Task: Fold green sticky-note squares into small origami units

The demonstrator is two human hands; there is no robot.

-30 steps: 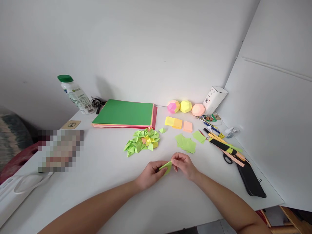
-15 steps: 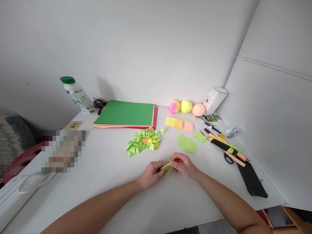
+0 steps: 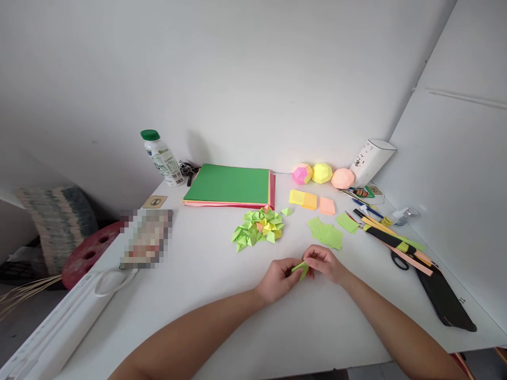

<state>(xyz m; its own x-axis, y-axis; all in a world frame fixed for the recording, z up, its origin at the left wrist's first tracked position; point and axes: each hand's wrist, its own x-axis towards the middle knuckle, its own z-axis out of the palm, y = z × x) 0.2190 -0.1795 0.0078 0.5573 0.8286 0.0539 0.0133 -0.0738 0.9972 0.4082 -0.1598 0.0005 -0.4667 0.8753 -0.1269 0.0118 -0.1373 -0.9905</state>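
Note:
My left hand (image 3: 278, 278) pinches a small piece of folded light-green paper (image 3: 301, 269) between thumb and fingers, just above the white table. At its upper right edge, the fingertips of my right hand (image 3: 322, 262) close on the same paper. Part of the paper is hidden by my fingers. Beyond my hands lies a heap of folded paper pieces (image 3: 255, 229), mostly green with some yellow and orange. One folded green piece (image 3: 287, 211) sits apart from the heap. Flat green paper squares (image 3: 327, 235) overlap to the right, with another green square (image 3: 347, 222) beside them.
At the back are a stack of coloured sheets (image 3: 233, 184), paper balls (image 3: 322, 173), yellow-orange sticky notes (image 3: 303, 198) and a peach pad (image 3: 327, 206). A bottle (image 3: 161, 158) stands left. A cutter (image 3: 386, 238), scissors (image 3: 400, 260) and black phone-like case (image 3: 447, 298) lie right.
The whole view has swung left, so everything sits further right in the picture. Both hands keep hold of the green paper, which is turned slightly.

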